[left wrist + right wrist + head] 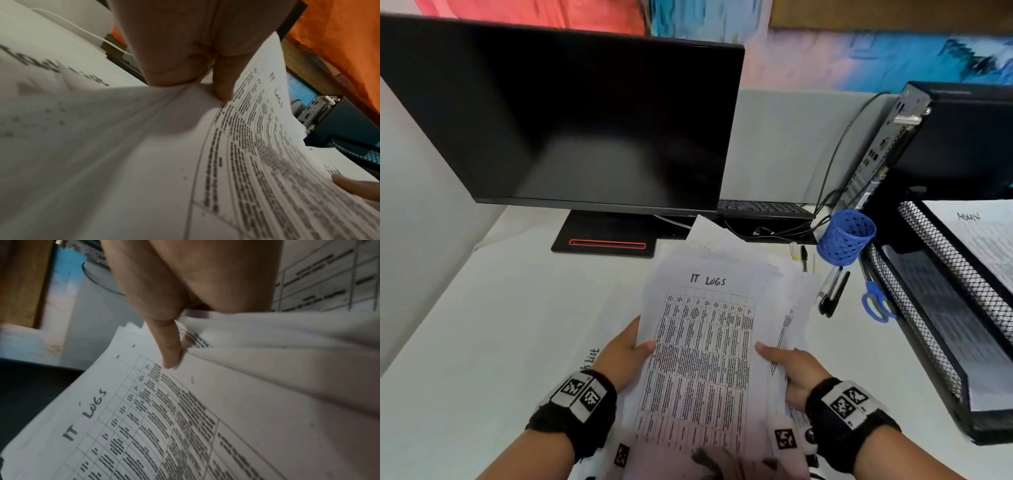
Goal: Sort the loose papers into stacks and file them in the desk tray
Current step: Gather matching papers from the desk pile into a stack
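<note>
A sheet headed "IT LOGS" (702, 349) with a printed table tops a loose stack of papers (787, 294) held above the desk. My left hand (625, 353) grips the stack's left edge, thumb on top (223, 84). My right hand (789, 366) grips the right edge, thumb on the top sheet (170, 345), fingers hidden beneath. The sheet (144, 418) bends between both hands. The black mesh desk tray (928, 308) stands at the right, and its upper tier holds a sheet headed "ADMIN" (983, 240).
A dark monitor (571, 126) fills the back left, a keyboard (763, 207) behind it. A blue mesh pen cup (846, 236), pens (832, 291) and blue scissors (873, 301) lie beside the tray. A computer case (945, 144) stands behind. Another sheet (592, 359) lies under my left wrist.
</note>
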The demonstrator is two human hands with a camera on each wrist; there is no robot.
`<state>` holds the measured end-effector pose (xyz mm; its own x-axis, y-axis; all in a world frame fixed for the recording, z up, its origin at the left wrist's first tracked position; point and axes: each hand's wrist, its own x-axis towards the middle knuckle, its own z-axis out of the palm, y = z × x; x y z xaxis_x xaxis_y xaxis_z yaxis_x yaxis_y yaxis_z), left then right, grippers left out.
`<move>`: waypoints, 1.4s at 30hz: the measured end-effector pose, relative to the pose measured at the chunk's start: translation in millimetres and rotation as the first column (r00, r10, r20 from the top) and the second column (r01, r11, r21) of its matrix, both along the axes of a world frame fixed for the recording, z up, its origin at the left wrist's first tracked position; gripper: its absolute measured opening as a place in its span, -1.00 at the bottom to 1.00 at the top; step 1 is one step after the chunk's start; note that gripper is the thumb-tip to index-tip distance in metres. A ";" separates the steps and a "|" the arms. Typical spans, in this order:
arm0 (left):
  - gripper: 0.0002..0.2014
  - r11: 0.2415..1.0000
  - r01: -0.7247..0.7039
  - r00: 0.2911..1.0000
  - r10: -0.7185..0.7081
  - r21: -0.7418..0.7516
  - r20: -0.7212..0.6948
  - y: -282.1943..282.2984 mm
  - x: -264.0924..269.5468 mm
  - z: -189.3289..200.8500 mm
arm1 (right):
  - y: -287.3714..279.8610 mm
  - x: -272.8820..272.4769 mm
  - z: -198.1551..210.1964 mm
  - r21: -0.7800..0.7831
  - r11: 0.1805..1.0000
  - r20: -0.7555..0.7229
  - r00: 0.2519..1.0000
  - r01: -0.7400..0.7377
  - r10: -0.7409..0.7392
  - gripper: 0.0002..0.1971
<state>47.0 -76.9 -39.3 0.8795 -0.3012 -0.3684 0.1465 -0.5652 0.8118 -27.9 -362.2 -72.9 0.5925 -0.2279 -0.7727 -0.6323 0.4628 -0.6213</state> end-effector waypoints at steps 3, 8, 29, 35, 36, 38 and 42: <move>-0.47 0.999 0.030 0.999 -0.030 0.029 0.025 -1.1 -1.9 1.2 | 7.8 1.7 23.4 -0.114 0.991 -0.012 0.998 -0.069 0.068 -0.31; -0.29 0.854 -0.097 0.992 0.043 0.510 0.117 -3.6 12.4 -7.9 | 10.5 6.1 15.2 -0.380 0.911 -0.086 0.987 -0.159 0.136 -0.51; -0.65 0.977 -0.160 0.987 0.163 -0.145 0.012 10.6 9.3 48.6 | 6.8 6.5 69.3 -0.372 0.923 0.352 0.905 -0.098 0.238 -0.32; -0.68 0.853 -0.196 0.931 0.318 -0.483 0.183 -5.5 11.3 108.4 | 11.7 18.0 148.0 -0.503 0.864 0.575 0.758 0.031 0.308 -0.90; -0.67 0.828 -0.198 0.914 0.350 -0.525 0.207 -8.2 10.5 114.7 | 13.7 18.8 157.3 -0.516 0.853 0.620 0.720 0.076 0.311 -0.87; -0.65 0.812 -0.189 0.891 0.379 -0.553 0.252 -11.2 6.7 122.7 | 14.4 17.4 167.1 -0.525 0.842 0.676 0.661 0.122 0.326 -0.81; -0.71 0.857 -0.172 0.887 0.349 -0.485 0.302 -13.0 -3.6 121.6 | 15.7 10.7 168.4 -0.568 0.822 0.645 0.647 0.049 0.407 -0.61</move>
